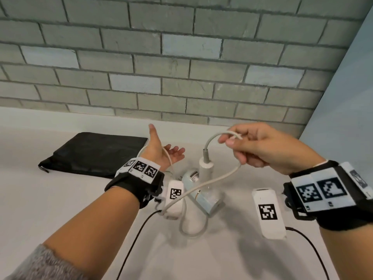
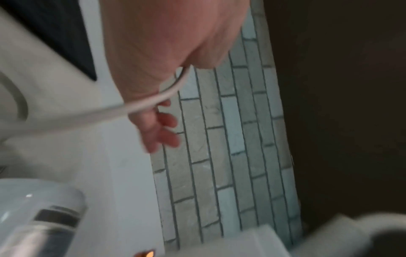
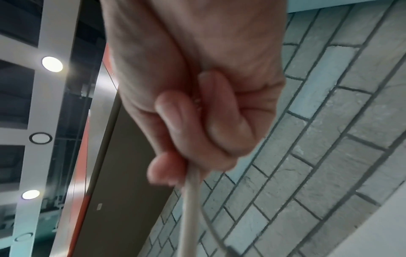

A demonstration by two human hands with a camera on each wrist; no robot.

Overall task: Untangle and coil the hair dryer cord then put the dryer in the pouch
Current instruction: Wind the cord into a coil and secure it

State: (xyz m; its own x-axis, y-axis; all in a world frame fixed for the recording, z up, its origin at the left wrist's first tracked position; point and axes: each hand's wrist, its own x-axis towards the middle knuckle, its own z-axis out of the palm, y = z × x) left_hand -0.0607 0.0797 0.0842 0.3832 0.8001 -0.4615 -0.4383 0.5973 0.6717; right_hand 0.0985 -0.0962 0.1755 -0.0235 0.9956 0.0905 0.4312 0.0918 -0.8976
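Note:
A pale blue and white hair dryer [image 1: 201, 190] lies on the white counter, its handle [image 1: 206, 168] pointing toward the wall. Its off-white cord [image 1: 212, 181] rises from the handle into my right hand [image 1: 242, 146], which grips a loop of it in curled fingers [image 3: 175, 121]. The cord [image 3: 191, 208] then drops leftward and loops on the counter. My left hand [image 1: 165, 152] is held palm up with fingers spread, and a strand of cord [image 2: 136, 107] drapes across the palm [image 2: 153, 52]. The black pouch [image 1: 94, 152] lies flat at the left.
A grey brick wall [image 1: 181, 57] rises right behind the counter [image 1: 40, 199]. White tagged camera blocks [image 1: 268, 213] hang under each wrist, trailing thin black cables [image 1: 137, 235] toward the near edge. A pale side wall [image 1: 347, 98] closes the right.

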